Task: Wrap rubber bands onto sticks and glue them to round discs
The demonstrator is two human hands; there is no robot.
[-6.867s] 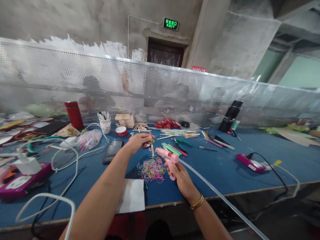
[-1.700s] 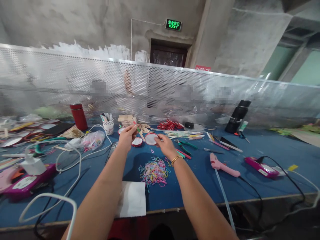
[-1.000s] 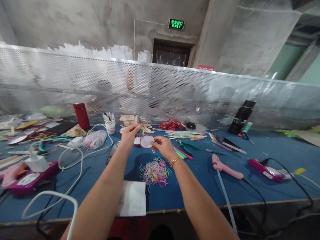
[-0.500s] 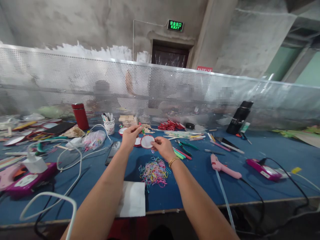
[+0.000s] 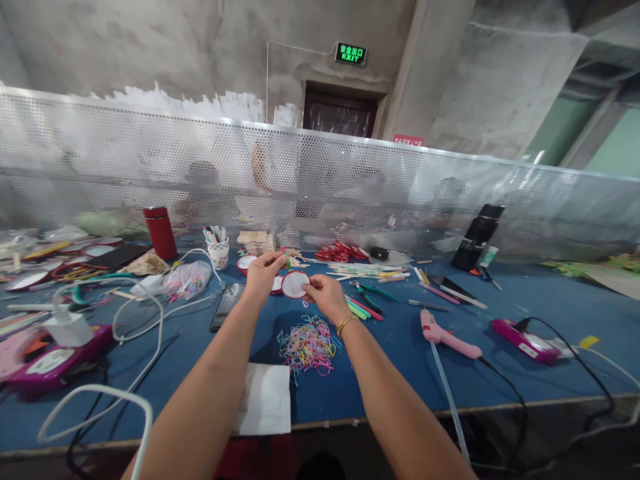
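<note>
Above the middle of the table, my right hand [image 5: 325,295] pinches the edge of a small round white disc with a red rim [image 5: 295,285]. My left hand [image 5: 264,275] has its fingertips closed on a thin red-and-green piece [image 5: 288,264] at the disc's top edge. Whether that piece is joined to the disc I cannot tell. Behind the hands lie more red-rimmed discs [image 5: 276,285], partly covered. Below them is a tangled heap of small coloured bands [image 5: 309,347].
A phone [image 5: 227,307] and white paper [image 5: 267,400] lie left of the heap. To the right are green-handled pliers [image 5: 373,291], coloured sticks [image 5: 361,308] and a pink glue gun [image 5: 450,337]. White cable [image 5: 161,320] loops at left. A perforated metal screen [image 5: 310,180] stands behind.
Both hands keep their grips and stay almost in place. The disc and the red-and-green piece have shifted very slightly.
</note>
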